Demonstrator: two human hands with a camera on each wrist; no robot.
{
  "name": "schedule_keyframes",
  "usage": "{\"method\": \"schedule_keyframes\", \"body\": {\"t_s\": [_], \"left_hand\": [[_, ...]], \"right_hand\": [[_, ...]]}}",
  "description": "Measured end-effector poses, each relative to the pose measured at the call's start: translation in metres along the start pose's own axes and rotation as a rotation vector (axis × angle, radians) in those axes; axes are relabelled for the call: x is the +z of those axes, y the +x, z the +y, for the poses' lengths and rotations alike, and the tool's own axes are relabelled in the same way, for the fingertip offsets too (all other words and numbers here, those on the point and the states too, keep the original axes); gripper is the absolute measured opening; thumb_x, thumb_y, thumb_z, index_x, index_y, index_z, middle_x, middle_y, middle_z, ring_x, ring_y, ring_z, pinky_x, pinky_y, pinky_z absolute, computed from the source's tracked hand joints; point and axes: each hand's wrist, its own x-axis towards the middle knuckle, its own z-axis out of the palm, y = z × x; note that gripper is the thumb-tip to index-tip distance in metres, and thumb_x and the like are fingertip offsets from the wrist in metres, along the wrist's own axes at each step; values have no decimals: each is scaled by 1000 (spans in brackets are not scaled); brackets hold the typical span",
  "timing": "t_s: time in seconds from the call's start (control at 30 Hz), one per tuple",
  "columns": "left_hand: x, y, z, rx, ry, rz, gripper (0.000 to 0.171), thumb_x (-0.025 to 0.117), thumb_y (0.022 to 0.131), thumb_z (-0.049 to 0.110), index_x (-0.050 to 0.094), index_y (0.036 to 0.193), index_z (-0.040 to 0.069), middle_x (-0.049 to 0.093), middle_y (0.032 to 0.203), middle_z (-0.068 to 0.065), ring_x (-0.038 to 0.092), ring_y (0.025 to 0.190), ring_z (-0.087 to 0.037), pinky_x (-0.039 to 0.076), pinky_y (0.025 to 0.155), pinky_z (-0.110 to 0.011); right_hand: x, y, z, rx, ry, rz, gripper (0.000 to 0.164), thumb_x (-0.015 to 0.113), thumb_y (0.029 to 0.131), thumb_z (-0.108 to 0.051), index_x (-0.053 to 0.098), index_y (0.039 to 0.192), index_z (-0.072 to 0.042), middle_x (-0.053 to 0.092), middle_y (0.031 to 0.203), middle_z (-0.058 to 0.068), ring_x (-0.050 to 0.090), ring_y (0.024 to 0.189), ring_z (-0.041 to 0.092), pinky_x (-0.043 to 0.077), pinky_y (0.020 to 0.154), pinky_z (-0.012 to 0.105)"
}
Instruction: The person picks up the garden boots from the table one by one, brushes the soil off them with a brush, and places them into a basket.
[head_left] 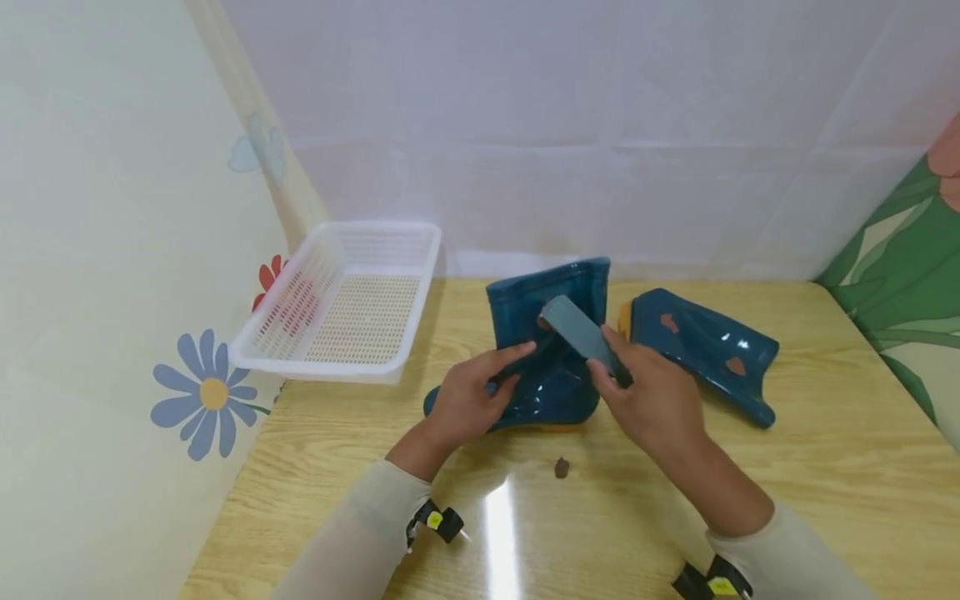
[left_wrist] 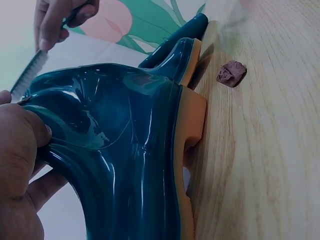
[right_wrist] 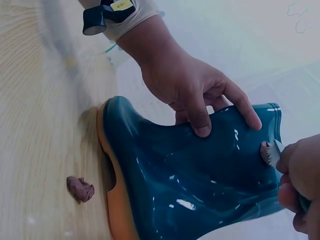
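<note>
A dark teal rain boot [head_left: 551,396] with an orange sole stands upright on the table. My left hand [head_left: 472,396] grips its shaft from the front, thumb and forefinger on the near side and other fingers behind, as the right wrist view shows. In my right hand [head_left: 652,392] is a brush [head_left: 581,329] with a grey-green back and pale bristles. The bristles [right_wrist: 273,152] touch a brown mud-like patch [right_wrist: 265,152] high on the shaft. A brown lump [left_wrist: 231,73] lies on the table near the sole.
A second teal boot [head_left: 701,342] lies on its side to the right, with brown patches [head_left: 735,366] on it. At the left stands a white perforated plastic basket [head_left: 322,367]. A white-covered wall [head_left: 525,167] rises behind the wooden table [head_left: 825,467].
</note>
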Motion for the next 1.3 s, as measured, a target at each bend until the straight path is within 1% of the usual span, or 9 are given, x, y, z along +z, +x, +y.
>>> {"method": "schedule_keyframes", "body": {"t_s": [0.1,0.17,0.33,0.57,0.83,1.07,1.13,1.23,1.3], "left_hand": [[0,0,0,-1,-4,0,57,71,92,-4,59,144,15,70,118,-9,54,72,-12,47,63,-26],[1,0,-1,1,-7,1,57,71,92,-5,59,144,15,70,117,-8,55,73,-13,48,64,-27],[1,0,-1,3,-3,2,57,71,92,-5,59,144,15,70,118,-8,57,76,-14,49,66,-28],[2,-2,-2,-4,1,12,57,71,91,-5,59,143,15,70,118,-8,55,73,-13,48,65,-27],[1,0,0,-4,-2,-1,58,71,91,-6,58,144,15,70,120,-9,57,77,-13,49,66,-26],[0,1,1,5,8,-6,58,71,91,-6,59,144,15,70,114,-8,57,78,-14,50,69,-29],[0,1,1,8,11,-6,58,71,91,-6,59,144,15,70,115,-8,57,78,-14,50,69,-29],[0,1,1,13,13,-5,59,71,91,-6,58,144,15,70,117,-8,57,76,-14,51,69,-29],[0,0,1,12,13,-7,59,71,91,-6,58,144,16,70,119,-8,56,76,-14,50,68,-29]], "right_hand": [[-1,-4,2,42,-8,-26,50,78,92,-21,65,137,-3,72,94,19,46,53,19,34,47,32],[-1,-5,3,50,-6,-12,51,78,92,-21,65,138,-4,71,92,18,47,53,20,34,47,32],[-1,-2,-1,0,20,65,52,81,89,-17,66,136,-3,70,86,18,54,56,23,38,47,34],[2,2,-4,-41,-15,20,51,80,90,-19,66,136,-2,73,92,19,48,52,18,36,45,31],[-1,-6,4,-16,-34,25,52,81,88,-18,66,137,-5,73,92,19,40,49,15,30,44,30],[-1,-1,-1,-35,14,108,52,83,86,-17,67,134,-2,71,86,20,54,54,23,39,46,34],[0,1,-5,-34,13,82,52,82,88,-19,67,135,-3,72,89,19,54,54,22,38,45,33],[0,2,-8,-16,-7,5,52,79,91,-22,65,138,-5,73,92,16,49,53,18,36,44,31],[-1,1,-8,-5,-25,-34,52,78,92,-23,64,139,-6,72,89,15,46,52,16,34,44,30]]}}
